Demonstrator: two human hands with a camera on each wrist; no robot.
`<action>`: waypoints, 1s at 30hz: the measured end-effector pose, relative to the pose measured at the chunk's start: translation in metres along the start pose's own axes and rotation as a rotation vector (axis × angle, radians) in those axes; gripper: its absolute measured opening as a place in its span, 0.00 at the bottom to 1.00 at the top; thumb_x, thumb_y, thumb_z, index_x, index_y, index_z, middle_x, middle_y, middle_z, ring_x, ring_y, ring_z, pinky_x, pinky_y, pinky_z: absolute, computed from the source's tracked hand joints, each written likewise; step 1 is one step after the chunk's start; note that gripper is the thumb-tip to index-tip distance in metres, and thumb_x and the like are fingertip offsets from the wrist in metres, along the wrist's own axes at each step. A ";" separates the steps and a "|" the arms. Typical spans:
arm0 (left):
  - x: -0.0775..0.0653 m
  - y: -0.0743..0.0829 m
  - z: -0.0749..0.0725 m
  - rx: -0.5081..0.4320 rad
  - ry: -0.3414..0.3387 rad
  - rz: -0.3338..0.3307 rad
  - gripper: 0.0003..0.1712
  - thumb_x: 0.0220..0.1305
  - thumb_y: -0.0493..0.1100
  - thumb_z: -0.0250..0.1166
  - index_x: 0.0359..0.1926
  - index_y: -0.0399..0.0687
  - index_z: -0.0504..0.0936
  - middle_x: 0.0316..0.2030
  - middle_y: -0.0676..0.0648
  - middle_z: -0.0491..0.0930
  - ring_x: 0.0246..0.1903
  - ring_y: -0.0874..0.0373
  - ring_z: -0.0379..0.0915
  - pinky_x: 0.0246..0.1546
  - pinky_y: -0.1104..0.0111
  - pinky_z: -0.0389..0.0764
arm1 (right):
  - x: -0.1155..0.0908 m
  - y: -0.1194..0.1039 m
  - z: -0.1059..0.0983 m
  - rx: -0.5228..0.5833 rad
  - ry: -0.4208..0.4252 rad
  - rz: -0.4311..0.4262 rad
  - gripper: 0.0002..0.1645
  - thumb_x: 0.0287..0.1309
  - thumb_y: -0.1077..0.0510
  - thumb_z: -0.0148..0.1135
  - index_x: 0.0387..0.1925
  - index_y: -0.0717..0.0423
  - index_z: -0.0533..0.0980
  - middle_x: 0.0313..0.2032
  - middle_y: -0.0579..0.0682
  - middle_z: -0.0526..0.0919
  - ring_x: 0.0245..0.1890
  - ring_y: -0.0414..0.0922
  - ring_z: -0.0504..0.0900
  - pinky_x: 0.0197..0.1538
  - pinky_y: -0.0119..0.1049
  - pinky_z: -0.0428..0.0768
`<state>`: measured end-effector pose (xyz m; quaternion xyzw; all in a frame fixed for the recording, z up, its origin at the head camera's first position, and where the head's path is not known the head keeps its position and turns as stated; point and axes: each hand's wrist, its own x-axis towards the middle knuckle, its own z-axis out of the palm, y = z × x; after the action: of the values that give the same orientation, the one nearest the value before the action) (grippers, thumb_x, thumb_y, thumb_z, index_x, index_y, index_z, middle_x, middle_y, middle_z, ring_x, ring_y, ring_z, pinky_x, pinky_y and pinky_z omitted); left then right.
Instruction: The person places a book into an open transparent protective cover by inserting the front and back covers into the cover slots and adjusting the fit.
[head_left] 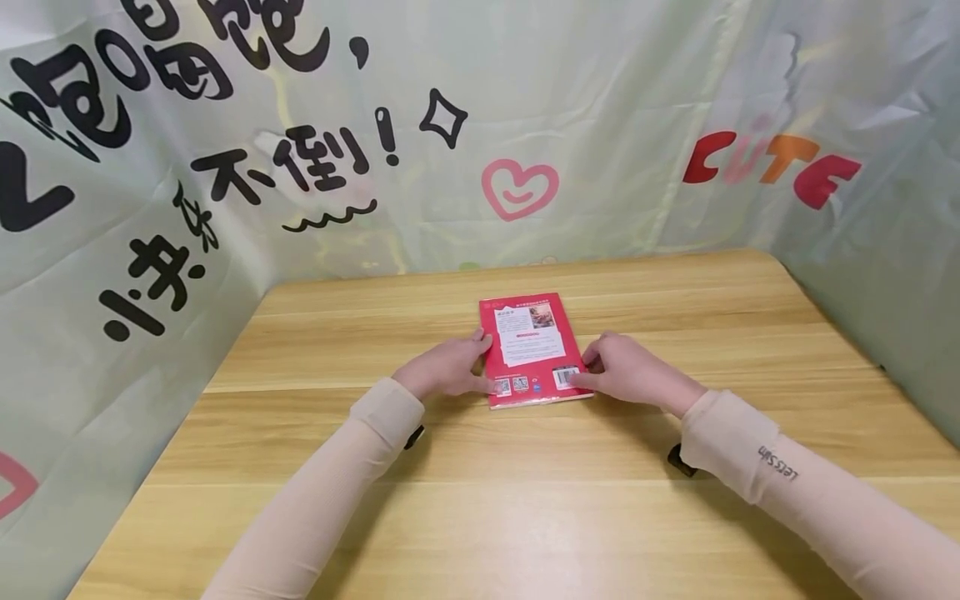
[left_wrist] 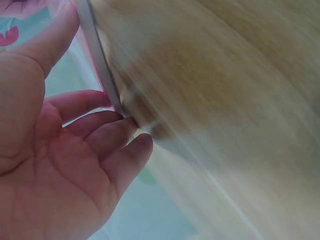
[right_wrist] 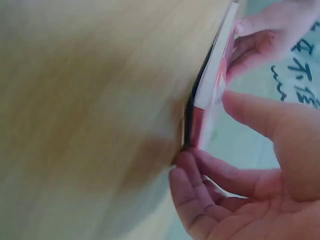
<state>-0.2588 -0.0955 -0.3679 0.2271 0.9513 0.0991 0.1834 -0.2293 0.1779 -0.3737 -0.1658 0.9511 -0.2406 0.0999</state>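
Observation:
A thin red book (head_left: 531,340) with a white text panel, a small picture and a barcode lies back cover up on the table. My left hand (head_left: 448,367) holds its left side, thumb on the cover near the bottom corner and fingers along the edge. From the other side my right hand (head_left: 628,371) grips the right edge, its thumb over the barcode corner and its fingers curled against the side. The left wrist view shows the book's edge (left_wrist: 97,50) between thumb and fingers. Pale pages (right_wrist: 215,75) show side-on in the right wrist view.
The wooden table (head_left: 510,517) has rounded far corners. A pale cloth backdrop (head_left: 615,125) with black lettering, a pink heart and the word CUTE hangs behind it and along both sides. A dark wrist device (head_left: 681,461) shows under the right sleeve.

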 end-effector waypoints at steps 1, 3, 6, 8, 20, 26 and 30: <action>0.000 0.000 0.000 0.001 0.003 0.000 0.55 0.56 0.60 0.67 0.75 0.44 0.51 0.74 0.45 0.45 0.68 0.53 0.50 0.61 0.64 0.63 | 0.001 0.002 -0.001 0.065 -0.018 0.033 0.22 0.53 0.46 0.70 0.39 0.61 0.81 0.31 0.49 0.79 0.28 0.45 0.73 0.31 0.35 0.73; 0.001 0.000 0.000 0.004 0.010 0.003 0.55 0.56 0.60 0.67 0.75 0.44 0.51 0.74 0.46 0.45 0.68 0.53 0.49 0.61 0.64 0.62 | 0.001 0.005 -0.004 0.174 -0.049 0.100 0.22 0.54 0.44 0.68 0.38 0.59 0.80 0.27 0.48 0.80 0.25 0.44 0.73 0.29 0.34 0.71; 0.002 -0.001 0.002 0.003 0.025 0.016 0.55 0.55 0.61 0.67 0.75 0.44 0.51 0.74 0.46 0.46 0.68 0.52 0.50 0.61 0.64 0.63 | 0.001 0.007 -0.005 0.314 -0.108 0.171 0.25 0.55 0.41 0.67 0.33 0.61 0.80 0.20 0.49 0.77 0.18 0.42 0.68 0.23 0.31 0.66; 0.002 -0.004 0.004 0.004 0.039 0.022 0.56 0.54 0.62 0.67 0.75 0.45 0.52 0.73 0.47 0.48 0.67 0.53 0.52 0.59 0.65 0.65 | 0.001 0.006 -0.003 0.363 -0.132 0.178 0.25 0.54 0.39 0.66 0.32 0.59 0.81 0.16 0.48 0.74 0.14 0.41 0.64 0.20 0.30 0.61; 0.009 -0.008 -0.011 -0.054 0.290 0.034 0.17 0.53 0.58 0.71 0.28 0.50 0.86 0.18 0.54 0.77 0.20 0.59 0.67 0.20 0.71 0.67 | 0.004 -0.017 0.019 0.090 -0.062 0.060 0.12 0.57 0.50 0.64 0.31 0.55 0.81 0.15 0.48 0.73 0.14 0.41 0.63 0.22 0.32 0.63; 0.033 0.018 -0.028 -0.106 0.389 -0.032 0.22 0.58 0.62 0.66 0.22 0.50 0.78 0.16 0.51 0.73 0.18 0.58 0.68 0.20 0.71 0.69 | 0.004 -0.027 0.018 -0.002 -0.072 0.084 0.12 0.57 0.50 0.63 0.33 0.56 0.80 0.17 0.47 0.75 0.17 0.43 0.69 0.26 0.34 0.69; 0.053 0.040 -0.038 -0.144 0.428 -0.082 0.26 0.58 0.67 0.62 0.24 0.50 0.77 0.17 0.50 0.74 0.20 0.58 0.70 0.20 0.71 0.71 | 0.005 -0.031 0.017 -0.050 -0.063 0.081 0.12 0.56 0.50 0.63 0.30 0.56 0.77 0.16 0.49 0.72 0.14 0.43 0.68 0.23 0.33 0.68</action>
<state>-0.3016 -0.0397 -0.3388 0.1482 0.9674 0.2053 -0.0030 -0.2208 0.1432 -0.3736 -0.1371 0.9592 -0.2070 0.1352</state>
